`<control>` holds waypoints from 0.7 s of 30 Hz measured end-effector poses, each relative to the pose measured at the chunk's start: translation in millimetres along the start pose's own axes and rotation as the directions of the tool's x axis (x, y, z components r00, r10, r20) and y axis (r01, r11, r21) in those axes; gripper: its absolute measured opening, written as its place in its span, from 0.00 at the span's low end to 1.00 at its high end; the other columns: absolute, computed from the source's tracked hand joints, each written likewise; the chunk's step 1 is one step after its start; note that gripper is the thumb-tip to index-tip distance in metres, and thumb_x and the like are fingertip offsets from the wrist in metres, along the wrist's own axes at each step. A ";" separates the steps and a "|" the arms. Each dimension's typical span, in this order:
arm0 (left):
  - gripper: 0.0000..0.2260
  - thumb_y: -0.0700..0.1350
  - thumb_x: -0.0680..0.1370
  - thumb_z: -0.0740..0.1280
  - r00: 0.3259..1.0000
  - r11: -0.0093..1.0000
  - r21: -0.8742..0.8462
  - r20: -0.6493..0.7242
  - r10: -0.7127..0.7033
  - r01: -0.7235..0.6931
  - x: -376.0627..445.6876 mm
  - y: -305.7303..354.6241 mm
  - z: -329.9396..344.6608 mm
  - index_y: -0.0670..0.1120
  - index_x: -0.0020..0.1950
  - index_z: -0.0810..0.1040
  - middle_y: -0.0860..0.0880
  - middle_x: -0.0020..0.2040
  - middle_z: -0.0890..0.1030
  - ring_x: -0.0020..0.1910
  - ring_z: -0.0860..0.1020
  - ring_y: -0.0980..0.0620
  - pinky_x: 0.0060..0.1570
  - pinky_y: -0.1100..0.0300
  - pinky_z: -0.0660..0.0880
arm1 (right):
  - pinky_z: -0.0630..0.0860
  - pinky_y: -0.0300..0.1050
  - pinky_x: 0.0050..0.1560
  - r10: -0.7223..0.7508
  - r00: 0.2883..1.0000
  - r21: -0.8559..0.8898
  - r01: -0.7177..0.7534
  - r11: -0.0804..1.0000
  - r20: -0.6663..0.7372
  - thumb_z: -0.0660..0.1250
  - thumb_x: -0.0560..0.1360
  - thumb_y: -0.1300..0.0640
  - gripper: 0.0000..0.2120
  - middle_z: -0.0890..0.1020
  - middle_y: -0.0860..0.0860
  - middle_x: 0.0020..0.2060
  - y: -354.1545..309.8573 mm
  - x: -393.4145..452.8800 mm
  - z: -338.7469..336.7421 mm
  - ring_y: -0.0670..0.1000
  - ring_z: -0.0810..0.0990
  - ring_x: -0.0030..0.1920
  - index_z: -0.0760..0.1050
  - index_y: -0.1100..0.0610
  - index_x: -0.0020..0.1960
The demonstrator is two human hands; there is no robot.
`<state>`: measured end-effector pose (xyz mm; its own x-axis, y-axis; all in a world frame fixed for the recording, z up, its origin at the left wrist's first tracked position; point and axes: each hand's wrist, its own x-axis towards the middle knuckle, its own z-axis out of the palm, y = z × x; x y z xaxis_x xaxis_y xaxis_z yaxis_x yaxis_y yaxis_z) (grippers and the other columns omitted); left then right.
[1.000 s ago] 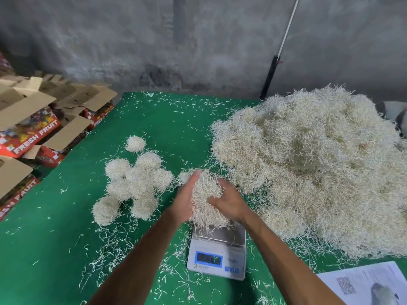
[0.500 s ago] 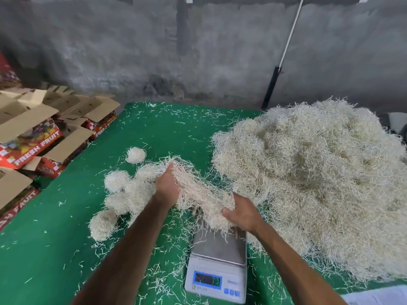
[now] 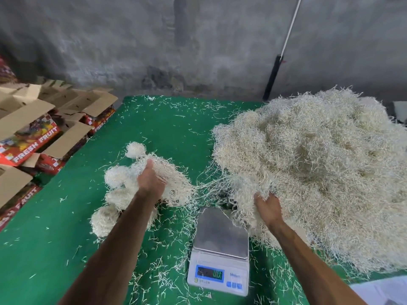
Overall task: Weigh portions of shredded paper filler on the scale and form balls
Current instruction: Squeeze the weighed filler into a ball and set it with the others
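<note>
Both bare forearms reach forward over the green cloth-covered table. The left hand is raised with its back to the camera, fingers curled around a loose clump of pale shredded paper filler that bulges out to its right. Thin strands trail from that clump across to the right hand, whose fingers dig into and grip the near edge of the big heap of cream shredded paper beyond it. Between and just below the two hands sits the small white digital scale with a bare steel platform; its blue display is lit but the digits are unreadable. Left of the left hand and partly hidden by its forearm lie several finished round paper balls. Farther left of that hand stand open cardboard fruit boxes.
</note>
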<state>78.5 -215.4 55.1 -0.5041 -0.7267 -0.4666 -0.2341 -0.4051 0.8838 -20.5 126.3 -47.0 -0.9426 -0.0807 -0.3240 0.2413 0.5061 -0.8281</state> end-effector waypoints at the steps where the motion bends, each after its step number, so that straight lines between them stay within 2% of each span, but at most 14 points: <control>1: 0.35 0.37 0.81 0.65 1.000 1.000 0.025 0.013 0.011 -0.011 2.0 -3.4 -4.8 0.42 0.82 0.47 0.41 0.80 0.59 0.74 0.68 0.42 0.56 0.71 0.74 | 0.82 0.52 0.50 0.040 0.999 0.088 -0.037 0.995 -0.029 0.63 0.85 0.50 0.22 0.73 0.51 0.41 -1.3 0.8 0.5 0.52 0.77 0.40 0.66 0.60 0.74; 3: 0.27 0.47 0.84 0.63 1.000 0.999 -0.052 0.006 0.004 -0.004 -0.7 -2.9 -13.7 0.43 0.80 0.57 0.40 0.78 0.64 0.73 0.69 0.41 0.59 0.61 0.76 | 0.76 0.42 0.36 0.145 0.986 0.189 -0.126 0.974 -0.087 0.63 0.85 0.51 0.06 0.73 0.51 0.39 -1.9 -0.7 -5.3 0.50 0.74 0.35 0.68 0.52 0.56; 4: 0.27 0.52 0.84 0.62 1.000 0.999 0.016 -0.006 0.028 -0.028 5.6 -6.5 -18.3 0.43 0.79 0.61 0.39 0.77 0.66 0.72 0.71 0.39 0.56 0.58 0.79 | 0.73 0.40 0.35 0.182 0.979 0.218 -0.158 0.963 -0.096 0.63 0.85 0.51 0.07 0.72 0.50 0.39 -1.3 0.9 -9.2 0.48 0.71 0.34 0.66 0.51 0.54; 6: 0.34 0.61 0.80 0.64 0.995 0.945 0.313 0.067 0.075 -0.092 7.0 -13.0 -24.9 0.41 0.78 0.62 0.35 0.76 0.66 0.70 0.71 0.36 0.54 0.51 0.81 | 0.71 0.40 0.38 0.214 0.973 0.260 -0.185 0.948 -0.087 0.64 0.85 0.51 0.12 0.71 0.50 0.39 6.8 3.7 -11.8 0.49 0.69 0.35 0.60 0.52 0.57; 7: 0.39 0.67 0.76 0.66 0.982 0.853 0.494 0.158 0.105 -0.171 7.6 -21.4 -27.9 0.39 0.75 0.65 0.34 0.72 0.69 0.67 0.74 0.36 0.57 0.45 0.80 | 0.70 0.40 0.38 0.221 0.972 0.269 -0.192 0.944 -0.081 0.63 0.85 0.52 0.14 0.72 0.51 0.37 2.7 0.0 -13.7 0.49 0.71 0.34 0.57 0.54 0.54; 8: 0.40 0.70 0.71 0.69 0.958 0.686 0.677 0.265 0.111 -0.266 5.2 -30.8 -31.4 0.40 0.69 0.70 0.34 0.64 0.76 0.60 0.79 0.39 0.57 0.42 0.79 | 0.69 0.40 0.38 0.244 0.966 0.283 -0.212 0.935 -0.081 0.63 0.85 0.52 0.29 0.73 0.51 0.34 6.2 2.5 -11.5 0.49 0.73 0.32 0.49 0.70 0.67; 9: 0.39 0.71 0.67 0.71 0.922 0.464 0.805 0.380 0.074 -0.369 1.6 -41.7 -33.7 0.41 0.64 0.73 0.37 0.57 0.78 0.53 0.79 0.42 0.56 0.41 0.80 | 0.69 0.40 0.37 0.238 0.968 0.307 -0.206 0.929 -0.073 0.62 0.86 0.52 0.11 0.73 0.51 0.31 3.3 -1.9 -11.1 0.47 0.73 0.27 0.72 0.61 0.52; 10: 0.41 0.71 0.66 0.72 0.893 0.212 0.871 0.450 0.020 -0.444 -1.1 -54.6 -37.9 0.42 0.65 0.71 0.37 0.58 0.76 0.55 0.77 0.43 0.59 0.43 0.79 | 0.69 0.41 0.36 0.225 0.971 0.351 -0.182 0.919 -0.086 0.62 0.86 0.53 0.11 0.72 0.51 0.28 2.1 -2.6 -9.2 0.46 0.72 0.24 0.68 0.56 0.46; 11: 0.46 0.70 0.65 0.74 0.886 0.019 0.887 0.462 -0.031 -0.461 -2.2 -70.9 -43.2 0.43 0.72 0.66 0.35 0.66 0.72 0.64 0.73 0.41 0.65 0.43 0.74 | 0.69 0.41 0.35 0.247 0.965 0.345 -0.203 0.916 -0.089 0.62 0.86 0.53 0.11 0.72 0.51 0.28 -3.0 -4.7 -9.7 0.46 0.72 0.24 0.66 0.53 0.45; 13: 0.53 0.68 0.64 0.77 0.900 -0.164 0.886 0.426 -0.090 -0.435 -2.2 -101.8 -52.4 0.49 0.80 0.55 0.34 0.78 0.57 0.76 0.59 0.35 0.73 0.39 0.64 | 0.67 0.42 0.33 0.262 0.961 0.404 -0.206 0.891 -0.088 0.61 0.86 0.54 0.13 0.70 0.51 0.27 -11.7 -7.9 -9.9 0.47 0.68 0.24 0.65 0.52 0.43; 15: 0.51 0.64 0.65 0.78 0.909 -0.241 0.876 0.404 -0.106 -0.417 -4.1 -123.2 -58.9 0.52 0.80 0.57 0.35 0.79 0.53 0.78 0.56 0.35 0.72 0.39 0.64 | 0.66 0.42 0.33 0.288 0.956 0.475 -0.229 0.850 -0.056 0.60 0.86 0.53 0.17 0.66 0.50 0.27 -19.1 -6.4 -11.0 0.47 0.64 0.24 0.62 0.51 0.40; 18: 0.37 0.56 0.72 0.76 0.926 -0.272 0.887 0.371 -0.067 -0.374 -12.1 -141.2 -66.1 0.50 0.76 0.66 0.36 0.77 0.60 0.76 0.62 0.39 0.70 0.46 0.69 | 0.67 0.42 0.33 0.283 0.957 0.537 -0.210 0.817 -0.057 0.61 0.86 0.53 0.11 0.64 0.50 0.29 -33.2 -10.0 -13.3 0.47 0.62 0.26 0.66 0.53 0.46; 20: 0.23 0.50 0.78 0.71 0.939 -0.198 0.920 0.343 -0.006 -0.337 -12.6 -149.3 -70.4 0.44 0.70 0.72 0.38 0.71 0.70 0.69 0.71 0.44 0.65 0.53 0.75 | 0.67 0.42 0.34 0.303 0.950 0.604 -0.197 0.772 -0.079 0.61 0.86 0.54 0.05 0.66 0.50 0.31 -38.3 -8.6 -13.1 0.47 0.64 0.28 0.67 0.53 0.59; 21: 0.18 0.48 0.80 0.68 0.952 -0.103 0.948 0.306 0.027 -0.302 -12.6 -148.2 -69.8 0.42 0.67 0.74 0.39 0.65 0.74 0.63 0.75 0.46 0.60 0.55 0.78 | 0.66 0.42 0.35 0.315 0.945 0.628 -0.194 0.753 -0.085 0.62 0.86 0.54 0.06 0.68 0.51 0.32 -37.8 -5.9 -14.1 0.47 0.65 0.30 0.67 0.53 0.60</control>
<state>177.6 -185.0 -72.4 -0.7406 -0.5326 -0.4097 -0.6113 0.7871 0.0819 -27.3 119.7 -7.3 -0.8347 0.1564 -0.5281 0.5100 -0.1425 -0.8483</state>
